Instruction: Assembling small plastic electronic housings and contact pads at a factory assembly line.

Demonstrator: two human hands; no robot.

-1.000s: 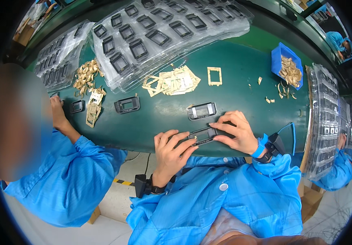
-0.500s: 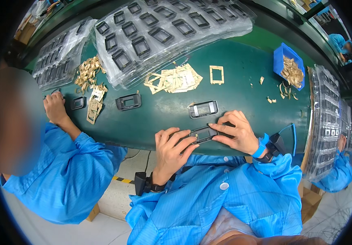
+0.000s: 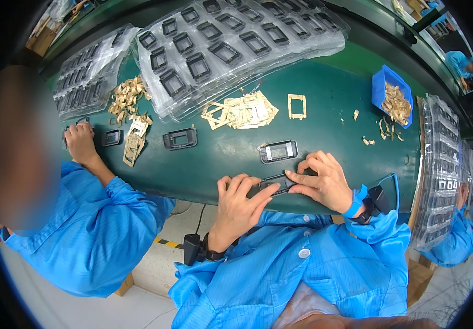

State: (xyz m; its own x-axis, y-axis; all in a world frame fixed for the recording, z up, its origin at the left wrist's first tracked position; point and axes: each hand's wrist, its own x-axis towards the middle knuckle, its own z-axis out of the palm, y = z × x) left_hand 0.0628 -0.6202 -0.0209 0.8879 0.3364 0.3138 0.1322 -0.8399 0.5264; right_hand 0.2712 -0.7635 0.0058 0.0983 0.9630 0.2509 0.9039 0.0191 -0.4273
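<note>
2 hands pinch 1 dark rectangular frame [image 3: 274, 183] at the near edge of the green table [image 3: 330, 131]: the left hand [image 3: 240, 205] grasps its left end, the right hand [image 3: 324, 181] presses fingers on its right end. Another frame with a pale window [image 3: 278, 152] lies just beyond.

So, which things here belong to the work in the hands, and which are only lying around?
In the work:
- left hand
- right hand
- dark rectangular frame part, held between both

Lying around:
- second frame part
- pile of tan frames
- blue bin
- clear trays
</note>
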